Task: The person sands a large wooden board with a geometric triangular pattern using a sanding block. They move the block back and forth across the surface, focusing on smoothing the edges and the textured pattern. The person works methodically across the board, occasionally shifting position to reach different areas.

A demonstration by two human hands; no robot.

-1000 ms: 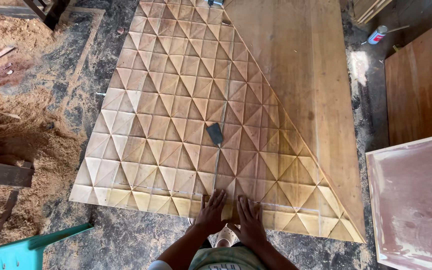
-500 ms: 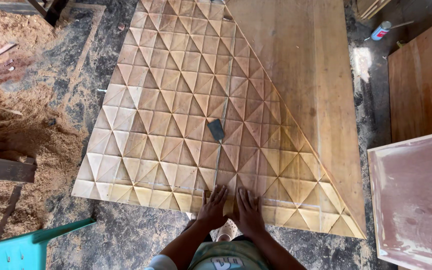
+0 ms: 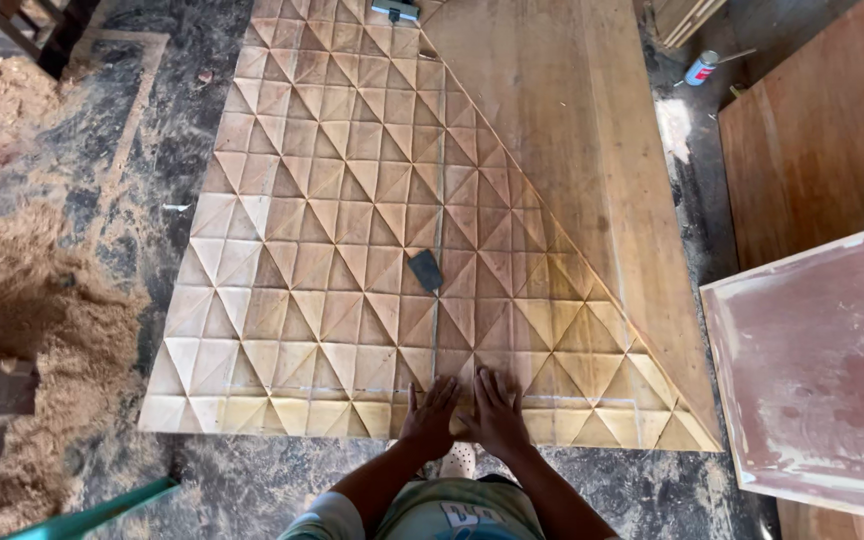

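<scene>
Workshop floor (image 3: 202, 480), sawdust left | carved wood panel (image 3: 352, 250) flat on floor | left hand (image 3: 428, 418) + right hand (image 3: 495, 412) spread flat, side by side, near edge, prob. steadying it | dark sanding block (image 3: 425, 270) mid-panel

Large wooden panel (image 3: 352, 220) carved with raised triangular facets lies flat on the floor.

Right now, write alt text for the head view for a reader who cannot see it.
A person's left hand and right hand press flat, side by side, on the near edge of a large carved wooden panel of raised triangles lying on a dusty floor. A small dark scraper rests mid-panel; sawdust lies left, boards right.
</scene>
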